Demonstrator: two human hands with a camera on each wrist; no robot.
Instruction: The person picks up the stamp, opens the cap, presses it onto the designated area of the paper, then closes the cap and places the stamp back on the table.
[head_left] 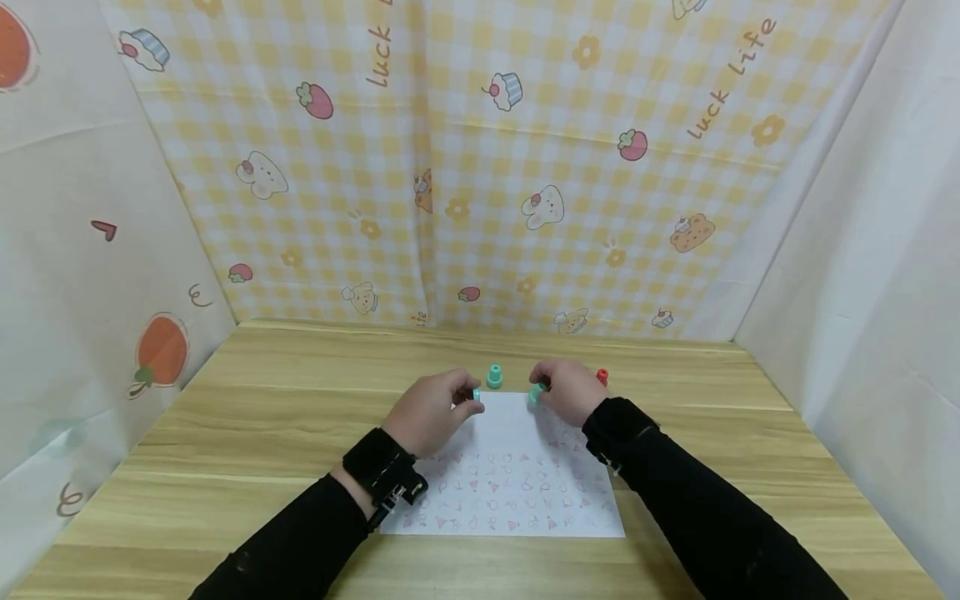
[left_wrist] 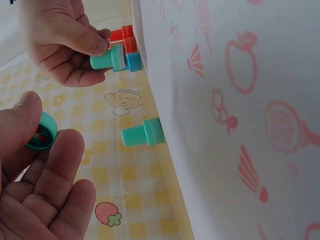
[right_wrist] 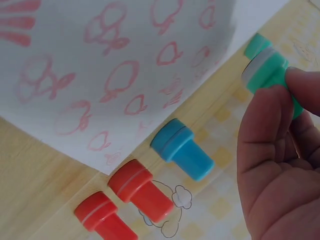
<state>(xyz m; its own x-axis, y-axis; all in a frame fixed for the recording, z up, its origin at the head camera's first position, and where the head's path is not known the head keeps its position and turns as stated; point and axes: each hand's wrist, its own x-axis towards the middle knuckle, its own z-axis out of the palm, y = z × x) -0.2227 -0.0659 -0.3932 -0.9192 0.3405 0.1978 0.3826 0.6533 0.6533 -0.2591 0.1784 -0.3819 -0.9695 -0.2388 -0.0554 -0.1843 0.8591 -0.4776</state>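
Note:
My left hand (head_left: 427, 414) pinches a small green cap (left_wrist: 46, 132) between thumb and fingers, above the far left part of a white sheet of paper (head_left: 506, 429). The cap's hollow side shows in the left wrist view, with a bit of red inside. My right hand (head_left: 573, 392) holds a green toy stamp (right_wrist: 267, 72) by its narrow handle, near the sheet's far right corner. A pale band rings the stamp's wide end, which carries no cap. Rows of faint red stamped pictures cover the nearer part of the paper.
Another green stamp (head_left: 494, 377) stands capped just beyond the paper's far edge, between my hands. A blue stamp (right_wrist: 182, 150) and two red stamps, one nearer the blue (right_wrist: 142, 190), stand in a row on the right. Patterned cloth (head_left: 480, 167) hangs behind the wooden table (head_left: 262, 433).

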